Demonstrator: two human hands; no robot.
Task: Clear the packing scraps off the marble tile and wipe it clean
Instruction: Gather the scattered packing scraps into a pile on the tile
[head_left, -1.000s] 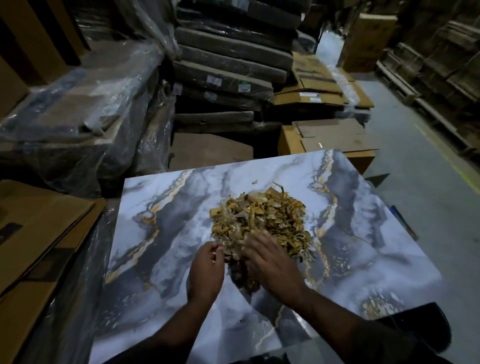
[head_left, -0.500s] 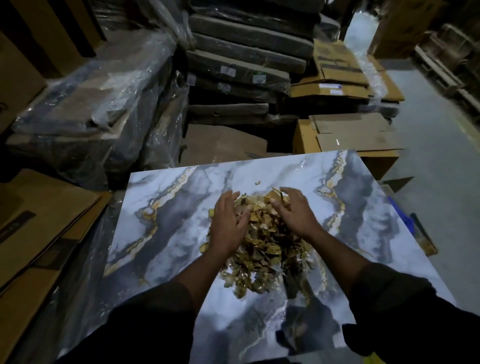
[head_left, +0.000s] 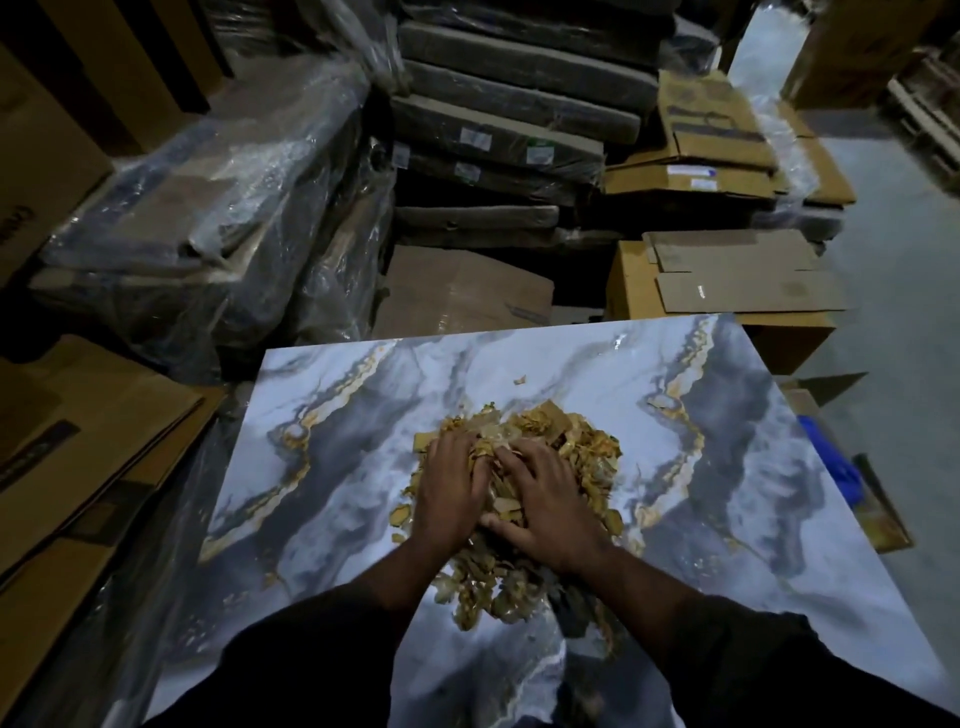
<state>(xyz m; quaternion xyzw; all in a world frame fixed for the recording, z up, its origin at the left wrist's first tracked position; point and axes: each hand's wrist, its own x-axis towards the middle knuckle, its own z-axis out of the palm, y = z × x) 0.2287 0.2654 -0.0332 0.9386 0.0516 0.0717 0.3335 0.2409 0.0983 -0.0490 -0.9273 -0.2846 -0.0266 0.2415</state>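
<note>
Head view: I've got both hands palm-down on the pile of packing scraps (head_left: 524, 499), side by side and nearly touching. Left hand (head_left: 451, 491) is on the pile's left half, fingers spread and bent down into the scraps. Right hand (head_left: 545, 506) is on the right half, fingers splayed over the top, thumb tucked in at the near edge. Can't tell whether either one is actually gripping material or just pressing on it. Dark sleeves (head_left: 291, 654) run back toward me.

The pile is under and around both hands, mid-tile on the marble tile (head_left: 332, 467), a glossy slab with grey and gold veins. One stray scrap (head_left: 521, 381) lies just beyond the fingertips, apart from the pile.

Left of the hands: flat cardboard sheets (head_left: 78, 441). Beyond them: plastic-wrapped bundles (head_left: 208, 208), stacked grey packs (head_left: 509, 124). Beyond and to the right: cardboard boxes (head_left: 727, 280).
</note>
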